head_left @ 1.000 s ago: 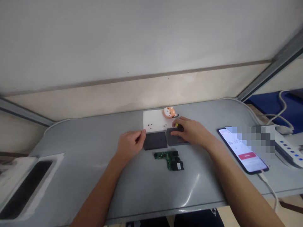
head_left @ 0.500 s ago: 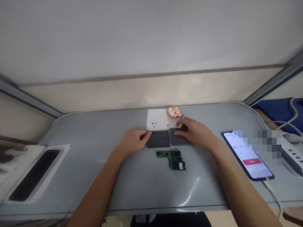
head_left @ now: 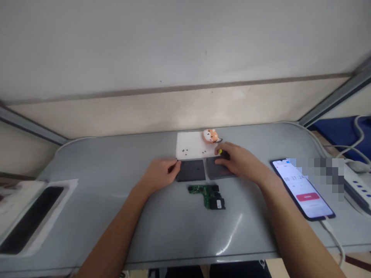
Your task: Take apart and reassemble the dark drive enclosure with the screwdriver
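Thumb and fingertips of my left hand [head_left: 161, 173] are pinched together at the upper left corner of a flat dark panel [head_left: 190, 171]. Whatever sits between those fingertips is too small to make out. My right hand [head_left: 241, 160] curls over a second dark panel [head_left: 213, 168], its thumb lying across it. In that hand is a small black tool with a yellow end [head_left: 220, 151], mostly hidden by the fingers. A green circuit board [head_left: 206, 193] lies just in front of the two panels. Several tiny dark screws [head_left: 184, 151] rest on a white sheet [head_left: 193, 141] behind them.
An orange and white animal-faced case [head_left: 210, 136] stands on the sheet. To the right are a lit phone [head_left: 304, 189] on a cable and a white power strip [head_left: 358, 185]. A black slab [head_left: 31, 220] lies on white paper at the left. A wall [head_left: 156, 114] closes the back.
The view has shifted slightly, so the things on the table appear a little further left. Both hands keep nearly the same places at the panels.
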Demonstrator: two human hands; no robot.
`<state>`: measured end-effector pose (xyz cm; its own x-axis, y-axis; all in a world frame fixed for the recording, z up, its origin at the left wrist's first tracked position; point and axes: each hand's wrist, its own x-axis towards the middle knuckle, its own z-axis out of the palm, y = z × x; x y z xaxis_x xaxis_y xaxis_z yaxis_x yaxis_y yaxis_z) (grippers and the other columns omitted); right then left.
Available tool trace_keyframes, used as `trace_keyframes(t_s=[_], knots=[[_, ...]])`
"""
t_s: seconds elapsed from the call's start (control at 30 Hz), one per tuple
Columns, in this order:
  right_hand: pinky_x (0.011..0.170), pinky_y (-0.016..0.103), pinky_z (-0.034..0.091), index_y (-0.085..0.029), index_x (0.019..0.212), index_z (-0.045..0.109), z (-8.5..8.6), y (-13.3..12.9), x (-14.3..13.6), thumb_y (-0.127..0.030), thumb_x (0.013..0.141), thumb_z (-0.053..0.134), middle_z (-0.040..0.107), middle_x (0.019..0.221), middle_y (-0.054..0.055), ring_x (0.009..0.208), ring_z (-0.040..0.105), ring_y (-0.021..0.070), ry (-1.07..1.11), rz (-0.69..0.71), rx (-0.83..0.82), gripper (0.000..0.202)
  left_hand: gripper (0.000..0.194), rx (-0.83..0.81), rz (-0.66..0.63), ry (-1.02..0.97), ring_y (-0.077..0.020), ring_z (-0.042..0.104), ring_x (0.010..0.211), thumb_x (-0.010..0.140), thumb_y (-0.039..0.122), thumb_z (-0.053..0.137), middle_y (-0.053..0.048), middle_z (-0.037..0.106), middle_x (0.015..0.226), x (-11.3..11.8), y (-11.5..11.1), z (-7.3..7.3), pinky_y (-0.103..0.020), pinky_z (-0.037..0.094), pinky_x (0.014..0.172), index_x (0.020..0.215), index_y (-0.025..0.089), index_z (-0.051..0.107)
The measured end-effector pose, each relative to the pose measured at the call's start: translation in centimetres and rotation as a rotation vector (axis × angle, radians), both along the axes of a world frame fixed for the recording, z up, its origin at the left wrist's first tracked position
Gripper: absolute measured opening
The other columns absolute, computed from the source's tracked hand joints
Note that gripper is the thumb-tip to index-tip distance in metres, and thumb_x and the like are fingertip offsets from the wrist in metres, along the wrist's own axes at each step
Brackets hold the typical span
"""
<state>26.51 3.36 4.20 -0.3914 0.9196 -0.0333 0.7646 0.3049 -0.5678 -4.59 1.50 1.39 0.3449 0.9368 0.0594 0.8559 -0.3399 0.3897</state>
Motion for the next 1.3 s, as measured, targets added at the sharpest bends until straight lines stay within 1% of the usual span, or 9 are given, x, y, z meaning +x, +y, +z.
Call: trace_keyframes(t_s=[0.17, 0.3, 0.43, 0.63, 0.8, 0.97, 1.07, 1.23, 1.3], knots=[[0.066, 0.029, 0.048, -0.026, 0.11, 0.064, -0.02, 0.17, 0.07, -0.03, 0.092, 0.066, 0.072, 0.107, 0.005, 0.075, 0.067, 0.018, 0.022, -0.01, -0.015, 0.019, 0.047, 0.022, 0.004, -0.024, -0.0122, 0.034, 0.05, 0.099, 0.042, 0.043, 0.002, 0.042, 0.05, 0.12, 0.06, -0.14, -0.031, 0.022, 0.057, 0.058, 0.019, 0.039], [0.065, 0.029, 0.047, -0.027, 0.106, 0.063, -0.14, 0.07, -0.1, -0.033, 0.094, 0.063, 0.072, 0.108, 0.003, 0.075, 0.067, 0.0172, 0.003, -0.036, -0.033, 0.014, 0.048, 0.06, -0.005, -0.035, -0.0114, 0.031, 0.048, 0.099, 0.041, 0.043, 0.002, 0.039, 0.048, 0.12, 0.12, -0.35, -0.03, 0.021, 0.056, 0.057, 0.019, 0.039], [0.066, 0.029, 0.045, -0.028, 0.106, 0.062, -0.26, -0.12, -0.3, -0.036, 0.096, 0.061, 0.072, 0.109, 0.003, 0.08, 0.066, 0.0194, -0.042, -0.04, 0.02, 0.013, 0.048, 0.107, -0.005, -0.046, -0.0108, 0.03, 0.048, 0.099, 0.04, 0.044, 0.003, 0.036, 0.048, 0.02, 0.23, -0.72, -0.029, 0.021, 0.054, 0.056, 0.018, 0.037], [0.069, 0.029, 0.045, -0.029, 0.11, 0.064, -0.35, 0.06, -0.18, -0.031, 0.093, 0.064, 0.073, 0.113, 0.002, 0.08, 0.067, 0.0192, -0.045, -0.03, 0.015, 0.017, 0.048, 0.129, -0.005, -0.046, -0.0098, 0.03, 0.047, 0.099, 0.04, 0.045, 0.003, 0.036, 0.048, 0.01, 0.32, -1.0, -0.028, 0.021, 0.053, 0.057, 0.018, 0.035], [0.067, 0.029, 0.046, -0.028, 0.111, 0.065, -0.19, 0.09, -0.03, -0.029, 0.093, 0.064, 0.073, 0.115, 0.004, 0.08, 0.068, 0.0189, -0.006, -0.02, 0.019, 0.018, 0.05, 0.163, -0.008, -0.078, -0.0095, 0.029, 0.047, 0.1, 0.041, 0.043, 0.004, 0.032, 0.049, -0.42, 0.51, -0.84, -0.028, 0.022, 0.052, 0.057, 0.018, 0.032], [0.07, 0.03, 0.048, -0.028, 0.114, 0.065, -0.22, 0.15, 0.05, -0.03, 0.093, 0.064, 0.074, 0.116, 0.004, 0.082, 0.069, 0.0196, -0.003, -0.016, 0.026, 0.021, 0.052, 0.22, 0.016, -0.083, -0.0091, 0.028, 0.048, 0.1, 0.04, 0.046, 0.004, 0.029, 0.05, -0.82, 0.61, -0.84, -0.027, 0.023, 0.052, 0.056, 0.018, 0.033], [0.073, 0.031, 0.049, -0.029, 0.114, 0.065, -0.38, 0.18, 0.15, -0.031, 0.093, 0.065, 0.074, 0.118, 0.004, 0.087, 0.069, 0.0211, -0.004, -0.007, 0.036, 0.021, 0.052, 0.274, -0.019, -0.096, -0.0087, 0.028, 0.047, 0.1, 0.038, 0.047, 0.004, 0.03, 0.05, -0.75, 0.55, -0.93, -0.026, 0.023, 0.051, 0.054, 0.018, 0.035], [0.075, 0.032, 0.05, -0.029, 0.114, 0.065, -0.57, 0.18, 0.26, -0.034, 0.094, 0.063, 0.073, 0.122, 0.004, 0.091, 0.07, 0.0225, -0.026, 0.004, 0.04, 0.02, 0.051, 0.428, -0.045, -0.143, -0.0087, 0.025, 0.046, 0.099, 0.033, 0.05, 0.005, 0.029, 0.049, -0.53, 0.47, -0.96, -0.027, 0.022, 0.05, 0.052, 0.018, 0.035], [0.077, 0.033, 0.05, -0.028, 0.115, 0.065, -0.57, 0.22, 0.25, -0.033, 0.095, 0.063, 0.073, 0.123, 0.004, 0.093, 0.07, 0.0236, -0.041, 0.013, 0.052, 0.021, 0.052, 0.432, -0.048, -0.151, -0.0087, 0.024, 0.046, 0.099, 0.032, 0.05, 0.005, 0.028, 0.049, -0.45, 0.43, -0.95, -0.027, 0.022, 0.05, 0.052, 0.018, 0.034]])
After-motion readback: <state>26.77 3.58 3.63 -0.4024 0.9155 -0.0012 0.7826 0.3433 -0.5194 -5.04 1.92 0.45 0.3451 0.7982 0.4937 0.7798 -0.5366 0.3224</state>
